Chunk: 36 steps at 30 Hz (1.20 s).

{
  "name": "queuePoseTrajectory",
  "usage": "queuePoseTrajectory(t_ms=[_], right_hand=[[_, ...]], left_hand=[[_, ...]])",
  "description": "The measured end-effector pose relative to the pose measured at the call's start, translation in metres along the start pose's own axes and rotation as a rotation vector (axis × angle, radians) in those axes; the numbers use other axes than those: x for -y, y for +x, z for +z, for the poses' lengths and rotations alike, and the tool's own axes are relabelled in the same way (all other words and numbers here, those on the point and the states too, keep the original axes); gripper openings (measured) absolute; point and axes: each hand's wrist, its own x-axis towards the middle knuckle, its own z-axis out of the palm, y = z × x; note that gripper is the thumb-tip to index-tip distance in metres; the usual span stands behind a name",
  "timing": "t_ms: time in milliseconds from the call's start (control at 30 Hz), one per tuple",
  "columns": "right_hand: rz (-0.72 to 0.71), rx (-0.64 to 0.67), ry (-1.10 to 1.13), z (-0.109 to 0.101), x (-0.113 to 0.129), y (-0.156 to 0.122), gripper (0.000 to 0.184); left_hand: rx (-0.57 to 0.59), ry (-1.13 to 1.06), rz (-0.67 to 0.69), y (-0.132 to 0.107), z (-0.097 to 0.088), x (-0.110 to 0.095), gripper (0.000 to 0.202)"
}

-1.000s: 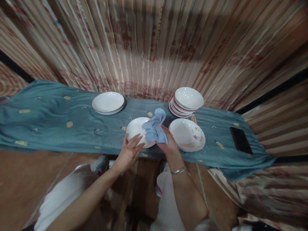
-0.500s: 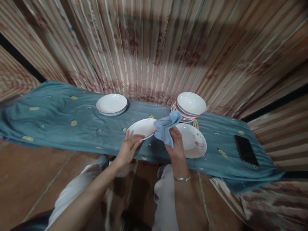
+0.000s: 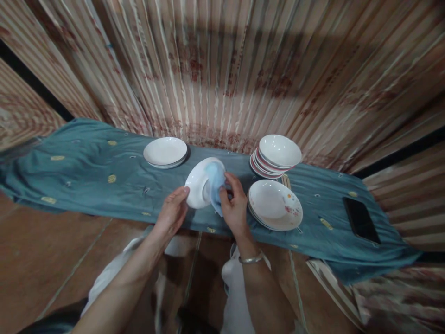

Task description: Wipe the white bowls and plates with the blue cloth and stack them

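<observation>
A white plate [image 3: 195,188] is tilted up above the near middle of the table, its underside with the foot ring facing me. My left hand [image 3: 173,208] grips its left rim, fingers closed. With my right hand [image 3: 233,199] I hold a light blue cloth [image 3: 216,183] bunched against the plate's underside. Just right of that hand lies a stack of plates [image 3: 269,199], the top one bearing orange and red flowers. Beyond it stands a stack of bowls [image 3: 280,150] with red bands. At the back left rest stacked white plates [image 3: 165,151].
A teal cloth with yellow pineapple motifs covers the long narrow table [image 3: 104,195]. A black phone [image 3: 361,220] lies at its right end. Pleated, patterned curtains [image 3: 215,69] hang directly behind, and dark poles [image 3: 34,81] slant in at both sides.
The plate has been turned from its inner face to its underside. My right hand has moved left, bringing the blue cloth from the plate's right rim onto its bottom.
</observation>
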Motion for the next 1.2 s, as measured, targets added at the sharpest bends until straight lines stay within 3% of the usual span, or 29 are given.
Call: queuePoseTrajectory(t_ms=[200, 367, 533, 667, 833, 1200], right_hand=[[-0.247, 0.207, -0.352, 0.049, 0.027, -0.001, 0.051], [-0.254, 0.333, -0.459, 0.078, 0.033, -0.007, 0.05], [-0.265, 0.35, -0.51, 0.092, 0.03, 0.002, 0.046], [-0.257, 0.252, -0.557, 0.097, 0.03, 0.022, 0.04], [-0.258, 0.144, -0.573, 0.095, 0.019, 0.047, 0.038], [0.026, 0.051, -0.226, 0.072, -0.052, 0.061, 0.049]], left_hand=[[0.036, -0.048, 0.005, 0.002, -0.01, -0.002, 0.023], [0.04, -0.088, -0.008, 0.014, -0.03, -0.001, 0.049], [0.021, -0.107, -0.076, 0.026, -0.044, 0.0, 0.042], [0.059, -0.131, -0.101, 0.032, -0.041, -0.003, 0.033], [0.082, -0.162, -0.107, 0.035, -0.033, -0.005, 0.046], [0.008, -0.174, -0.199, 0.046, -0.034, -0.008, 0.039]])
